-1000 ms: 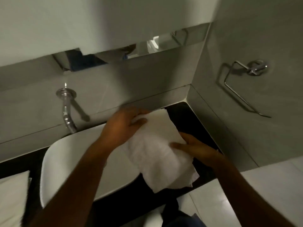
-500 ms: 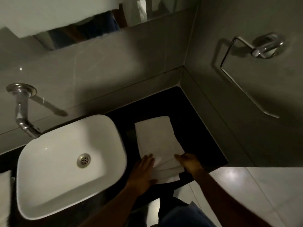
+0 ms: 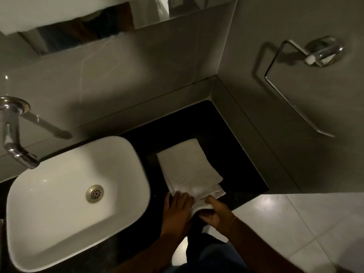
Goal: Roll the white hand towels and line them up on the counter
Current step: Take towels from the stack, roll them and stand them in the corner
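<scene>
A folded white hand towel [image 3: 187, 166] lies flat on the black counter [image 3: 232, 158], to the right of the basin. Its near end is bunched up and curled over at the counter's front edge. My left hand [image 3: 177, 209] presses on that near end from the left, fingers on the cloth. My right hand [image 3: 214, 211] grips the same bunched end from the right, fingers curled around the fold.
A white rectangular basin [image 3: 78, 194] fills the counter's left part, with a chrome wall tap [image 3: 13, 142] above it. A chrome towel ring [image 3: 295, 83] hangs on the right wall. Grey tiled walls close the counter's back and right sides. Pale floor tiles [image 3: 285, 223] lie below right.
The towel went from being held up in both hands to lying flat on the counter. Both hands have come together at its near end, which is now bunched and curled.
</scene>
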